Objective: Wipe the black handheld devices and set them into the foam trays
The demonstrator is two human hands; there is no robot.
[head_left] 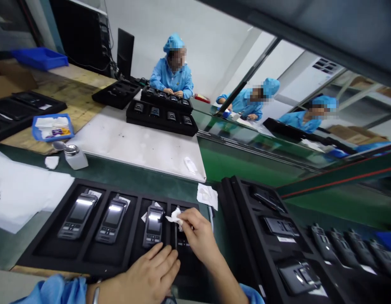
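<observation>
My right hand (200, 234) pinches a crumpled white tissue (174, 216) above the rightmost compartment of a black foam tray (132, 236). Most of the handheld radio in that compartment is hidden behind this hand. My left hand (152, 272) lies flat with its fingers stretched out over the tray's front edge. Its fingertips are just below a handheld radio (153, 226) with a screen and keys. Two more radios, one in the middle-left compartment (112, 219) and another at the far left (77, 214), lie face up in the same tray.
Stacked black trays (271, 236) with radios stand on the right. A pump bottle (75, 157), a blue bin (52, 127) with tissues and white sheets (21, 190) are at left. Behind the white board (135, 147), a co-worker (172, 71) sits at more trays.
</observation>
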